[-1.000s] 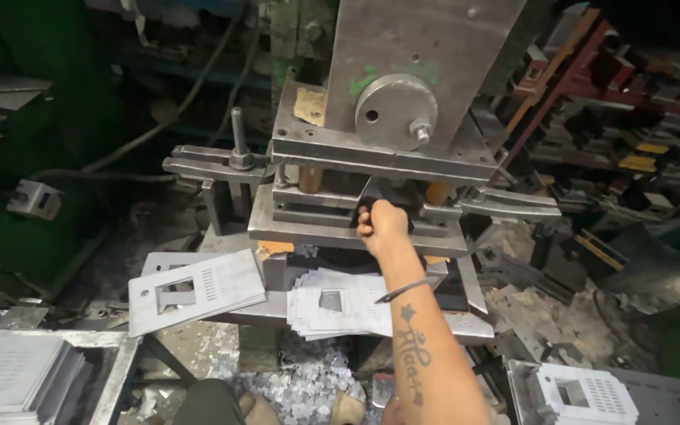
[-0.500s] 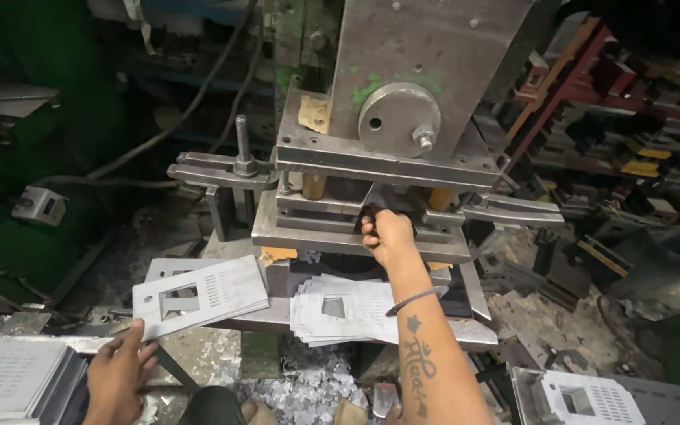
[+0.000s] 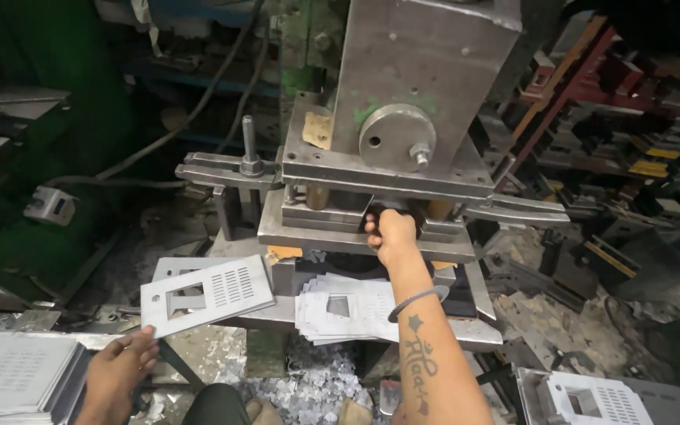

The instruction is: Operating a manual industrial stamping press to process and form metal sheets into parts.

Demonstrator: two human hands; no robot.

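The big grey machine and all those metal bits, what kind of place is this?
Most likely a small metal-stamping workshop. A heavy steel press stands in the middle, punched metal sheets with slots and square holes lie stacked below it, and metal scraps litter the floor. The right hand reaches into the press.

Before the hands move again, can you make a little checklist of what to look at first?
1. Right hand out from the press: not ok, it reaches into the die gap.
2. Left hand away from the press: ok, low at the slotted metal plate.
3. Plate held firmly: cannot tell, fingers only touch its near edge.
4. Stack of punched sheets lying flat: ok.
5. Sheet seated in the die: cannot tell, hidden.
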